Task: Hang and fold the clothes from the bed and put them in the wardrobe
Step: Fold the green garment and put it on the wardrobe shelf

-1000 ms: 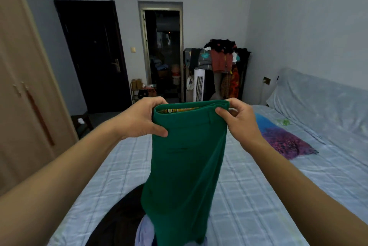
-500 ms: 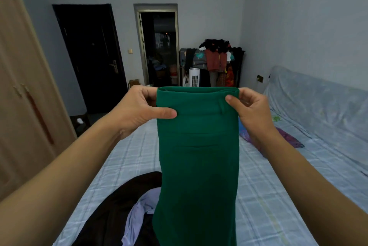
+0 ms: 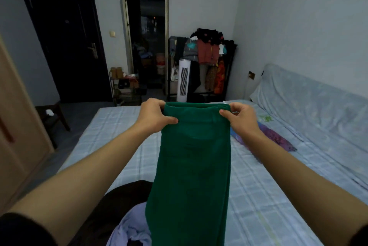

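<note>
green trousers (image 3: 191, 166) hanging over bed (image 3: 258, 196)

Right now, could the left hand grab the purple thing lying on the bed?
Probably not: the left hand is gripping the green trousers, and the purple cloth lies beyond the right hand, across the hanging trousers.

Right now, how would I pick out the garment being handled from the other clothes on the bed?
Start at the checked blue bed. Both hands hold one garment up above it by its top edge. It is plain dark green and hangs straight down, while the black and lilac clothes lie crumpled beneath.
</note>
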